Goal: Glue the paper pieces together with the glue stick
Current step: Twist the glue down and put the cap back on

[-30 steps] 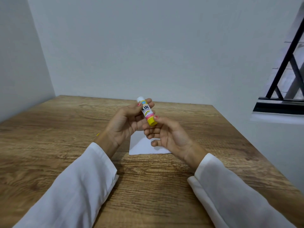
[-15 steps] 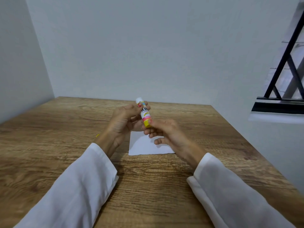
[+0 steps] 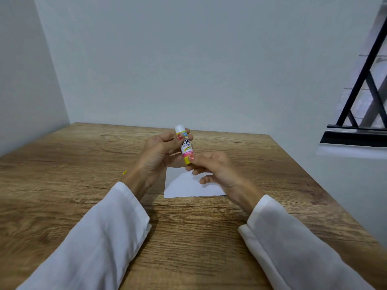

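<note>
Both hands sit almost where they were half a second ago, though the glue stick now stands a little more upright and the right thumb has come round onto its yellow base. A person in white sleeves holds the stick above a wooden table, its white tip pointing up and slightly left toward the far wall. The left hand grips the upper barrel, thumb laid across the label near the yellow collar, fingers curled behind it. The right hand pinches the lower end between thumb and forefinger, its remaining fingers loosely curled beneath and holding nothing else. The stick is clear of the tabletop, raised between the two hands at mid-table. Whether a cap covers the white tip cannot be told from this view. Directly below the hands a white sheet of paper lies flat on the wood, its far edge hidden behind the right hand's fingers; whether it is one piece or several cannot be told. A small yellow object lies on the table just left of the left wrist, partly hidden. Pale walls meet at the far left corner, and a black metal window grille shows at the right edge
</note>
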